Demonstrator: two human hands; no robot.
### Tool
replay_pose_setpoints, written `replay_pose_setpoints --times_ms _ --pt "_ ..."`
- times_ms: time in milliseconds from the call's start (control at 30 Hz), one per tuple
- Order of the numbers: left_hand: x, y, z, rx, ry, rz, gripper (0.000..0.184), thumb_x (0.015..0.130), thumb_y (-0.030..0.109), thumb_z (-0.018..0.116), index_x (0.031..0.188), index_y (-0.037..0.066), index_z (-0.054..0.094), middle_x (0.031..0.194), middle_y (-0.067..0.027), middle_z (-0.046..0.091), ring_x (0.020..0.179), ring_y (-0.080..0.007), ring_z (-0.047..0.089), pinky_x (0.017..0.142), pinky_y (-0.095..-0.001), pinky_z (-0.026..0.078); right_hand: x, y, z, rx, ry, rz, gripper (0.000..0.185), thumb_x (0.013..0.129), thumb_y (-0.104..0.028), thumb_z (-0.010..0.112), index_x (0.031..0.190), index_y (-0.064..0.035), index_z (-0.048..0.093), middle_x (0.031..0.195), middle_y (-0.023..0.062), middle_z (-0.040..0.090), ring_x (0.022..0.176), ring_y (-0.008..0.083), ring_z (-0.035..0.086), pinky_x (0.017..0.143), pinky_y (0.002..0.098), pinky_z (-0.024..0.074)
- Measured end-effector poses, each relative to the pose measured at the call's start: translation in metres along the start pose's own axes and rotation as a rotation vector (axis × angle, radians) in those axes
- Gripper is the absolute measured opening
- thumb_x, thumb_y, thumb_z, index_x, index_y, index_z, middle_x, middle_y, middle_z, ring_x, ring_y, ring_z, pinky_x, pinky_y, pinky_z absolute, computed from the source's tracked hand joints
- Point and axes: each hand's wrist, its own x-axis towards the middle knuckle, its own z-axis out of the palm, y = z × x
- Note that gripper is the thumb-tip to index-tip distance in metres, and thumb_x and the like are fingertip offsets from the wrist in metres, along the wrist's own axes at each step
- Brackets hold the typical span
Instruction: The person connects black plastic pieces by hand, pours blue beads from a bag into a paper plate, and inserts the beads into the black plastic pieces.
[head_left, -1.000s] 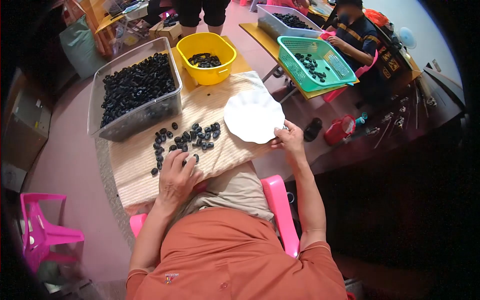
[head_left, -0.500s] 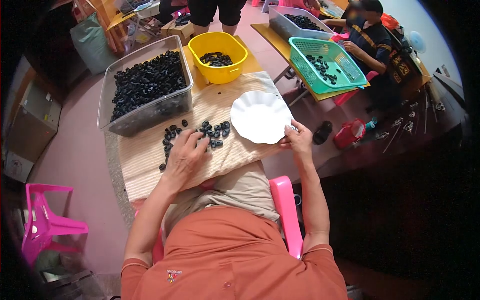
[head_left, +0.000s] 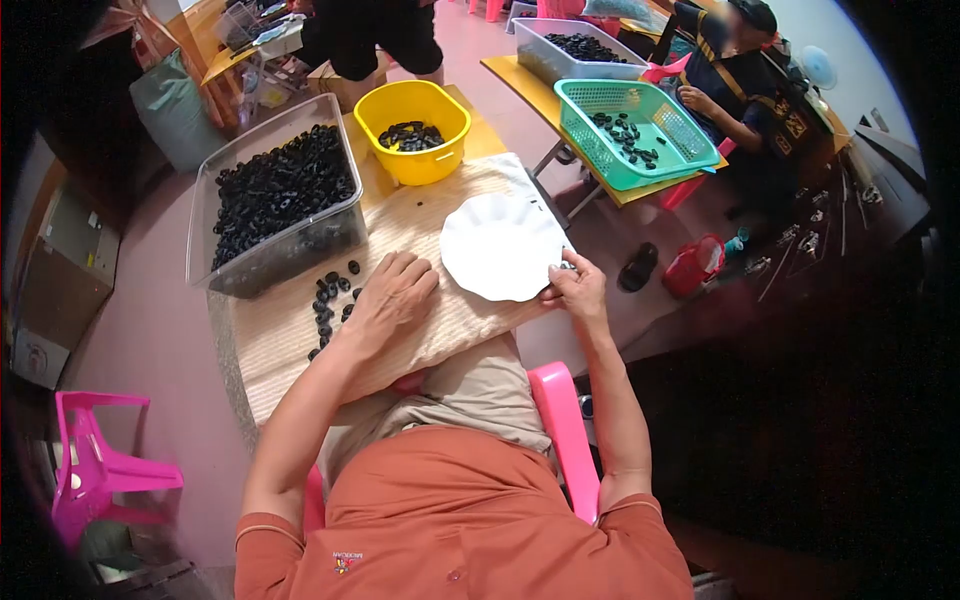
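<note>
My left hand [head_left: 398, 295] rests palm down on the striped cloth [head_left: 285, 350], its fingers curled together. Whatever is beneath the fingers is hidden. Small black oval pieces [head_left: 323, 307] lie loose just left of that hand. A white plate with a wavy rim [head_left: 503, 247] sits at the right side of the cloth. Pinching the plate's near right edge is my right hand [head_left: 578, 290], thumb on top. Something small and dark shows by its fingertips, too small to name.
A clear bin [head_left: 345, 225] heaped with black pieces stands behind on the left, beside a yellow basin [head_left: 430, 165]. Across the gap, another table [head_left: 510, 75] carries a green basket [head_left: 640, 180] and another bin [head_left: 530, 60]. A seated person [head_left: 735, 100] is there. A pink stool [head_left: 120, 465] stands left.
The cluster of black pieces right of my left hand is no longer visible. That hand has shifted slightly right, its fingers more curled. My right hand still grips the plate.
</note>
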Motion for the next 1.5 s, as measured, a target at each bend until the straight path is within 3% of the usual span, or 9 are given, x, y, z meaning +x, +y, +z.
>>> replay_pose_setpoints --times_ms 200,300,433,533,633,767,1067,1367,1500 --pt "-0.008 0.002 0.003 -0.03 0.005 -0.061 0.018 0.088 0.012 0.07 0.103 0.003 0.066 0.111 -0.0114 0.065 0.11 -0.0299 0.062 0.096 -0.0396 0.053 -0.006 -0.007 0.003 -0.08 0.004 -0.022 0.06 0.096 -0.008 0.073 0.144 0.0168 0.046 0.082 0.0113 0.073 0.062 0.0134 0.068 0.054 0.029 0.0593" --pt "-0.006 0.007 -0.008 -0.033 0.111 -0.032 0.01 0.085 0.009 0.066 0.094 0.006 0.063 0.096 -0.0098 0.063 0.1 -0.0284 0.062 0.094 -0.0396 0.052 -0.011 -0.019 -0.001 -0.234 -0.043 -0.003 0.058 0.094 -0.013 0.076 0.139 0.0157 0.054 0.081 0.011 0.073 0.065 0.014 0.069 0.058 0.0308 0.0586" --pt "-0.011 0.002 -0.01 -0.019 0.059 -0.007 0.016 0.083 0.007 0.066 0.098 0.006 0.063 0.102 -0.0111 0.063 0.103 -0.03 0.063 0.095 -0.04 0.052 -0.004 -0.019 -0.009 -0.737 0.066 -0.235 0.048 0.088 -0.022 0.08 0.125 0.0062 0.07 0.081 0.0106 0.075 0.071 0.0133 0.07 0.067 0.0337 0.0563" --pt "-0.015 -0.002 -0.005 -0.024 0.059 -0.012 0.019 0.082 0.006 0.066 0.101 0.005 0.064 0.105 -0.0119 0.063 0.106 -0.031 0.063 0.097 -0.0404 0.053 -0.008 -0.04 -0.005 -0.762 0.162 -0.319 0.04 0.089 -0.02 0.08 0.12 0.0041 0.073 0.083 0.0106 0.077 0.071 0.0124 0.068 0.067 0.031 0.0555" --pt "-0.014 -0.002 -0.009 -0.021 0.089 -0.011 0.019 0.082 0.005 0.066 0.101 0.005 0.065 0.109 -0.0123 0.065 0.111 -0.0316 0.063 0.098 -0.0402 0.054 0.013 -0.049 -0.009 -0.429 0.272 -0.513 0.034 0.095 -0.015 0.077 0.119 0.0083 0.071 0.079 0.0022 0.072 0.066 0.0079 0.062 0.062 0.0245 0.0507" --pt "-0.013 -0.001 -0.011 -0.03 0.123 -0.044 0.023 0.083 0.003 0.066 0.106 0.006 0.067 0.118 -0.0117 0.065 0.118 -0.0317 0.062 0.099 -0.0398 0.055 0.045 -0.104 -0.016 -0.2 0.343 -0.604 0.034 0.097 -0.02 0.076 0.115 0.009 0.071 0.081 0.0027 0.071 0.069 0.0067 0.062 0.064 0.0223 0.0506" --pt "-0.011 0.005 -0.017 -0.095 0.106 -0.074 0.029 0.082 0.002 0.066 0.111 0.007 0.068 0.118 -0.0122 0.065 0.119 -0.0336 0.063 0.097 -0.0421 0.055 0.147 -0.204 -0.039 -0.552 0.746 -0.848 0.052 0.089 -0.04 0.081 0.111 0.0072 0.074 0.101 0.019 0.078 0.088 0.027 0.077 0.084 0.0363 0.0583" --pt "0.005 0.012 -0.03 -0.155 0.153 -0.061 0.026 0.079 0.007 0.079 0.102 0.003 0.067 0.108 -0.0127 0.065 0.11 -0.0329 0.064 0.091 -0.0416 0.056 0.233 -0.288 -0.108 -1.071 1.024 -0.882 0.053 0.087 -0.05 0.075 0.105 -0.0005 0.077 0.106 0.0224 0.076 0.102 0.0401 0.072 0.096 0.0472 0.0539" --pt "0.006 0.012 -0.036 -0.176 0.172 -0.086 0.025 0.079 0.004 0.079 0.101 0.003 0.066 0.107 -0.0134 0.065 0.106 -0.0333 0.065 0.088 -0.0418 0.057 0.242 -0.316 -0.142 -1.257 1.107 -0.863 0.07 0.084 -0.061 0.076 0.122 -0.0014 0.071 0.124 0.0244 0.071 0.119 0.0433 0.064 0.104 0.0499 0.0502"
